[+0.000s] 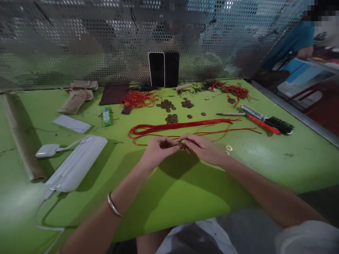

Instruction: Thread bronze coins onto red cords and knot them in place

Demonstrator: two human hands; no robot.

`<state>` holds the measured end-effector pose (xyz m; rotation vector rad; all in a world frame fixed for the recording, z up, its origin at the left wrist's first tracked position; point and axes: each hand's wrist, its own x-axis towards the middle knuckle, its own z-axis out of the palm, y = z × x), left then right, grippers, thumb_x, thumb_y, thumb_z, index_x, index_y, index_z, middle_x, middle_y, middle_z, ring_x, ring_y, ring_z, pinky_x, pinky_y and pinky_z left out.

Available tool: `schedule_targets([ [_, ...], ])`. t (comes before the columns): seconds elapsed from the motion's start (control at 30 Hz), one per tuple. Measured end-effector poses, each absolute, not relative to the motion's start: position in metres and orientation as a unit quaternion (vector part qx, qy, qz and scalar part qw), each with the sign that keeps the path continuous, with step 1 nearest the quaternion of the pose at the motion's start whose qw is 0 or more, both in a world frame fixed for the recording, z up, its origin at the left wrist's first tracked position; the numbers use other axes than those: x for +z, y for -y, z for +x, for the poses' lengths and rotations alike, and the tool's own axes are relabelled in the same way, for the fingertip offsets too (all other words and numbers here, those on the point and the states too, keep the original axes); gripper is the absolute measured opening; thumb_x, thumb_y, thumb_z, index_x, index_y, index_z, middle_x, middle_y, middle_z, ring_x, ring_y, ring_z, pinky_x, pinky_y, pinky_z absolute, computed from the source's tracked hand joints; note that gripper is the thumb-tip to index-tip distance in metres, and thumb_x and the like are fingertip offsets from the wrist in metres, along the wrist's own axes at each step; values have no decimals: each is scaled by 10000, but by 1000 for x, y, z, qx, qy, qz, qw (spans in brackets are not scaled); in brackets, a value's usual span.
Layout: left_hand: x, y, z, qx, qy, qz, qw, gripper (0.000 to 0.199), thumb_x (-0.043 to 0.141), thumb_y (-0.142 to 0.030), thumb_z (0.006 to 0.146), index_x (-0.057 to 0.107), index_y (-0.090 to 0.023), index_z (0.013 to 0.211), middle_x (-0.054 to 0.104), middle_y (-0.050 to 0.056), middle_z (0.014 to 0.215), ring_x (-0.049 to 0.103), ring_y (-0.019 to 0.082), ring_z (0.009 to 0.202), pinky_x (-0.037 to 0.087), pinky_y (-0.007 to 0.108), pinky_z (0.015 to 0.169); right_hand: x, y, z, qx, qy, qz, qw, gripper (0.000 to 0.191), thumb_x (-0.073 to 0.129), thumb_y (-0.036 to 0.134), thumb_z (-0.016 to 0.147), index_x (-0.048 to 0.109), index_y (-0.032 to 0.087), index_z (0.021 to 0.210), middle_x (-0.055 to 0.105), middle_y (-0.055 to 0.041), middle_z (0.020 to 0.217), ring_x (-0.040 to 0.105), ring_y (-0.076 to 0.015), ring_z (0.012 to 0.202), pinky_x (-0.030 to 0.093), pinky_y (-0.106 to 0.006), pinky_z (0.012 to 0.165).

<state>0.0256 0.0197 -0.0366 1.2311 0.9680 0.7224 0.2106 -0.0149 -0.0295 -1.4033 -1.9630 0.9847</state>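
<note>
My left hand (161,150) and my right hand (202,148) meet above the front of the green table. Between their fingertips they pinch a small brass-coloured coin (181,145), partly covered by the fingers. Just beyond the hands lies a looped bundle of red cord (180,125), its loose ends stretching to the right. Dark coins with holes are heaped farther back, in one pile (166,104), a second pile (187,103) and a nearer pile (172,119). A shiny gold coin (228,148) rests right of my right hand, beside another partly hidden by the arm.
On the left are a white power strip (79,162), its plugged-in adapter (47,150) and a brown roll (22,137). A brush (278,124) and an orange tool (264,125) lie right. Phones (157,70) lean on the perforated metal screen (106,46). A person (293,42) sits beyond.
</note>
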Motion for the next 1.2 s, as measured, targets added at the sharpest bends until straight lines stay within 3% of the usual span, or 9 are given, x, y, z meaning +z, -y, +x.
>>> schedule_targets([
  [0.17, -33, -21, 22, 310, -406, 514, 689, 229, 801, -223, 569, 657, -122, 716, 660, 14, 668, 574, 84, 590, 460, 213, 590, -32, 14, 218, 171, 840, -451, 250, 296, 449, 227, 894, 542, 143, 1162, 531, 30, 581, 408, -84, 449, 268, -205, 437],
  [0.27, -32, -22, 19, 312, -399, 490, 710, 227, 805, -211, 569, 658, -121, 717, 657, 10, 680, 570, 69, 590, 452, 194, 586, -35, 13, 223, 96, 863, -412, 277, 272, 516, 242, 874, 559, 158, 1129, 594, 7, 655, 468, -90, 496, 311, -192, 449],
  [0.37, -30, -22, 18, 311, -390, 500, 708, 223, 807, -214, 576, 664, -120, 719, 657, 16, 689, 566, 68, 593, 447, 190, 577, -34, 14, 224, 71, 865, -396, 298, 228, 522, 255, 891, 578, 176, 1098, 635, -13, 740, 508, -85, 542, 356, -183, 481],
  [0.5, -28, -22, 18, 320, -383, 534, 682, 222, 794, -226, 612, 681, -130, 776, 672, 30, 752, 584, 84, 646, 459, 201, 603, -30, 17, 225, 79, 851, -412, 316, 228, 554, 303, 885, 610, 172, 1063, 565, 25, 607, 447, -72, 478, 313, -176, 446],
  [0.8, -23, -18, 17, 397, -349, 683, 504, 419, 744, -251, 699, 610, -173, 1088, 648, 55, 962, 620, 130, 790, 530, 259, 729, -30, 17, 228, 83, 816, -426, 381, 244, 582, 322, 871, 660, 138, 1011, 437, 69, 486, 338, -56, 420, 257, -189, 424],
  [1.0, -25, -13, 19, 419, -329, 797, 283, 240, 694, -161, 732, 628, -163, 963, 639, 21, 857, 589, 97, 694, 518, 215, 642, -27, 19, 225, 92, 810, -422, 397, 259, 584, 345, 868, 674, 143, 1003, 453, 60, 499, 327, -53, 424, 265, -189, 432],
  [1.2, -22, -14, 17, 404, -291, 838, 223, 209, 617, -163, 797, 645, -172, 1005, 650, 31, 886, 576, 95, 697, 502, 204, 625, -25, 18, 226, 94, 815, -418, 391, 246, 563, 345, 879, 682, 168, 1003, 522, 41, 530, 373, -57, 432, 288, -189, 438],
])
